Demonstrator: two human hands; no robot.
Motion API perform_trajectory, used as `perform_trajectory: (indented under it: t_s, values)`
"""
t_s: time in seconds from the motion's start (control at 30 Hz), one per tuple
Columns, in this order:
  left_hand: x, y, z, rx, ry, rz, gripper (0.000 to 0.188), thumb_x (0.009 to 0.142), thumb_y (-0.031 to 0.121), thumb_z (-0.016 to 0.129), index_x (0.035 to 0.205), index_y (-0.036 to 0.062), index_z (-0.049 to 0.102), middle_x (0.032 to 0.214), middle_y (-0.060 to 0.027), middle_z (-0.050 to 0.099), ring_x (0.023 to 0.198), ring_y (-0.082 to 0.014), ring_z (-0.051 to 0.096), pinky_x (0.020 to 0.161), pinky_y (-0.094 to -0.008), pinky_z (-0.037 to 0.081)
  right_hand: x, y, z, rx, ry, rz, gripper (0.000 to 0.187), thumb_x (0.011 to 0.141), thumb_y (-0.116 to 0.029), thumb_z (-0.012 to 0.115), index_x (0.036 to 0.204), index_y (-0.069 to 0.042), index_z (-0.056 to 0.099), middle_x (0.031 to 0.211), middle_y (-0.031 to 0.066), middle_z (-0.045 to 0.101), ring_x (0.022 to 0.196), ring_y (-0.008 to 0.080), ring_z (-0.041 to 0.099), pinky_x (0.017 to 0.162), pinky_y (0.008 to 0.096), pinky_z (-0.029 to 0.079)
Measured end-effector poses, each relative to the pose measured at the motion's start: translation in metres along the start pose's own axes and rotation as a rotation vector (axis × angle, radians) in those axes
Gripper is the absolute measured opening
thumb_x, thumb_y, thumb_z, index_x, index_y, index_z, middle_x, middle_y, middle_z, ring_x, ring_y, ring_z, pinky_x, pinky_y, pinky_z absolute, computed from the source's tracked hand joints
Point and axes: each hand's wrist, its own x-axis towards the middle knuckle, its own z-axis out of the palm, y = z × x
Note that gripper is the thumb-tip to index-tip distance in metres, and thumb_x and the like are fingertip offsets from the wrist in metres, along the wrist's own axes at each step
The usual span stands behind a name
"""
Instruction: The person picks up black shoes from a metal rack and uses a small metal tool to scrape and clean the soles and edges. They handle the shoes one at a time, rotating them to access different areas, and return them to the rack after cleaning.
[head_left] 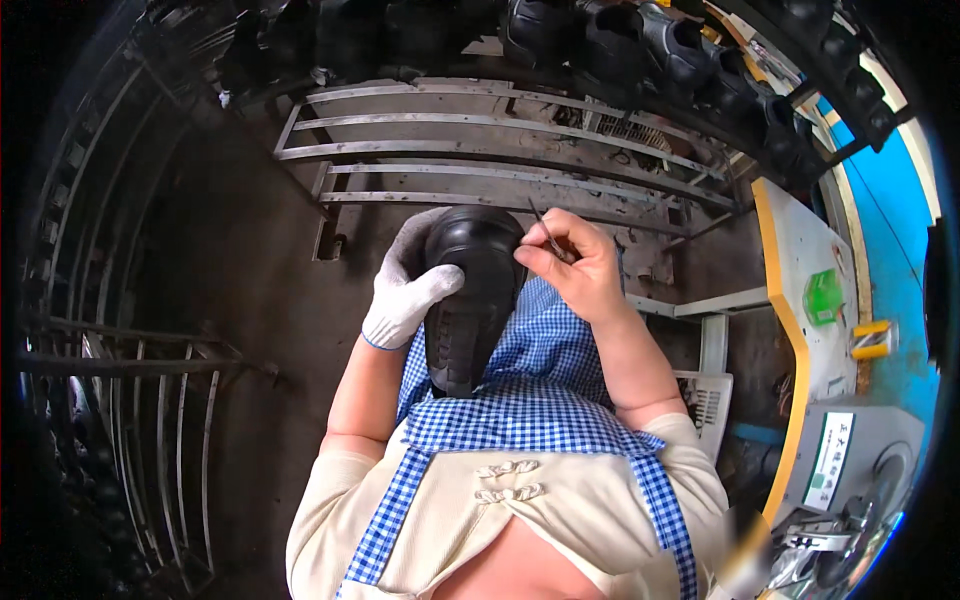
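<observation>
My left hand (405, 285), in a white knit glove, grips a black shoe (478, 285) from its left side, thumb over the top. The shoe's rounded end points away from me, and its other end comes near my blue checked apron (545, 330). At the shoe's right edge, my bare right hand (583, 262) pinches a thin dark pointed tool (546, 230) between thumb and fingers. The tool's tip sticks up past the fingers. Its exact kind is too small to tell, and so is whether it touches the shoe.
Black shoes (675, 50) line a rack across the far side. Below it stands a low metal rail frame (420, 150). Another metal rack (160, 440) is on the left. To the right are a yellow-edged worktable (810, 250), a green container (823, 297) and a grey machine (865, 450).
</observation>
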Motion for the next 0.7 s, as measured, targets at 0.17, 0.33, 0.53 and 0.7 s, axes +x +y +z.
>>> perform_trajectory:
  t_s: [0.17,0.33,0.53,0.7]
  values:
    - [0.0,-0.005,-0.019,0.014,0.096,0.158,0.066,0.076,0.023,0.073,0.134,0.0008,0.049,0.123,-0.0129,0.061,0.113,-0.025,0.059,0.101,-0.0394,0.047,-0.012,0.02,-0.003,-0.071,0.024,-0.055,0.016,0.088,-0.01,0.073,0.079,-0.005,0.06,0.064,-0.0035,0.052,0.054,0.0023,0.042,0.049,0.0208,0.032]
    - [0.02,0.004,-0.044,-0.656,0.371,0.088,0.067,0.092,0.058,0.053,0.134,0.0066,0.052,0.125,-0.016,0.061,0.11,-0.0307,0.062,0.099,-0.0461,0.051,-0.051,0.048,0.002,-0.024,0.019,-0.021,0.033,0.083,-0.021,0.078,0.108,-0.007,0.061,0.064,0.0007,0.051,0.053,0.005,0.042,0.048,0.0228,0.032]
    - [0.037,-0.002,-0.041,-0.885,0.468,0.084,0.065,0.095,0.059,0.047,0.133,0.0063,0.055,0.125,-0.0144,0.063,0.112,-0.0318,0.061,0.101,-0.0488,0.049,-0.075,0.061,0.026,-0.358,-0.049,-0.346,0.091,0.067,-0.035,0.088,0.142,-0.013,0.041,0.1,0.0171,0.07,0.079,0.0279,0.073,0.062,0.0335,0.059]
    - [0.036,-0.024,-0.075,-0.831,0.261,-0.036,0.064,0.096,0.057,0.044,0.133,0.0062,0.055,0.129,-0.0149,0.061,0.117,-0.0314,0.058,0.104,-0.0464,0.045,-0.059,0.037,0.013,-0.373,-0.23,-0.371,0.101,0.065,-0.027,0.091,0.146,-0.007,0.035,0.126,0.0199,0.061,0.095,0.0316,0.071,0.076,0.0353,0.059]
